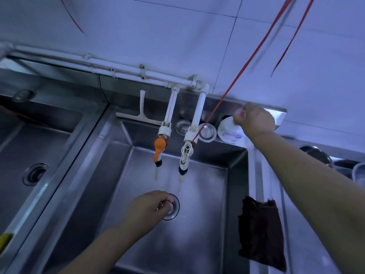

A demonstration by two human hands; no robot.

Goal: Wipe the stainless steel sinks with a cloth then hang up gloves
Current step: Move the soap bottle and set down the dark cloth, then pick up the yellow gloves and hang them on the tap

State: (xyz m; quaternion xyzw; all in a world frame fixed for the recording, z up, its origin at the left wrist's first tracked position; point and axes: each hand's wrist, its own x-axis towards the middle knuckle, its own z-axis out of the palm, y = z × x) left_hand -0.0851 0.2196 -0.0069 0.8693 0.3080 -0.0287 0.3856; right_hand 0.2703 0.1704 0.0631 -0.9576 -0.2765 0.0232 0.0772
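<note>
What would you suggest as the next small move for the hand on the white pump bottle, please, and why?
Probably press the pump. The right hand grips the top of the white pump bottle on the ledge, while the left hand waits with curled fingers over the round metal drain, near the thin stream from the white tap. The dark cloth hangs unused on the steel sink's rim.

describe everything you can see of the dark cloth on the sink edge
The dark cloth is a brownish-black, limp piece of fabric with rough, slightly frayed edges. It is draped over the right rim of the middle sink, its top edge caught on the rim and the rest hanging down in loose folds, widening toward the bottom. Neither hand touches it: the right arm passes above it, and the left hand is at the drain. Whether it is wet cannot be told.
</note>
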